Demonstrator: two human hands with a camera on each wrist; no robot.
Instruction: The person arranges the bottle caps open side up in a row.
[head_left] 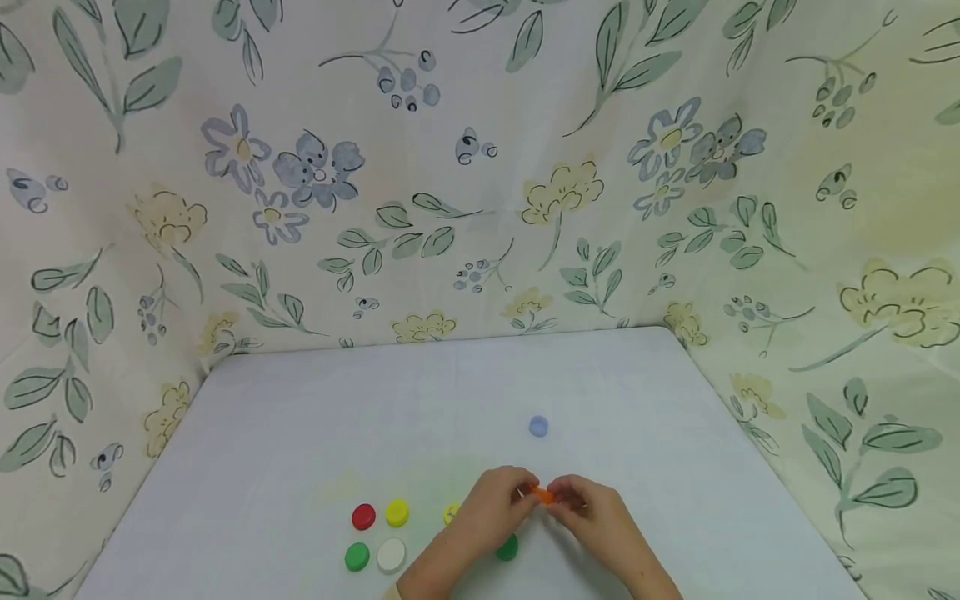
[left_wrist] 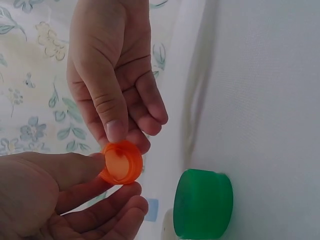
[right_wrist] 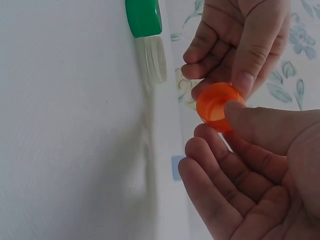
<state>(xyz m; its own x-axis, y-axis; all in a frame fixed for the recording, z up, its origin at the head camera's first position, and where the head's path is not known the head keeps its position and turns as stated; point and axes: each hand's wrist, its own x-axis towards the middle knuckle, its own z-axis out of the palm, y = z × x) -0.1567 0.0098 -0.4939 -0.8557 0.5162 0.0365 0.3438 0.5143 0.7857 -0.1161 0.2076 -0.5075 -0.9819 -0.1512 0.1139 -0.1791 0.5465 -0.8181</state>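
Observation:
Between my two hands is an orange bottle cap [head_left: 543,496], lifted over the white table. Its hollow inside shows in the left wrist view, where my left hand [left_wrist: 60,180] pinches one side of the rim with thumb and fingers. From the opposite side my right hand [right_wrist: 260,165] grips it too, the thumb at the rim. A green cap [head_left: 507,547] lies on the table beneath my left forearm. Just left of that arm, a yellow cap [head_left: 452,513] is partly hidden by the hand.
On the table [head_left: 300,433], left of my hands, lie a red cap [head_left: 363,517], a yellow cap [head_left: 397,512], a green cap [head_left: 357,557] and a white cap [head_left: 392,555]. Beyond my hands lies a light blue cap [head_left: 538,426]. Flowered cloth [head_left: 480,242] stands around the table.

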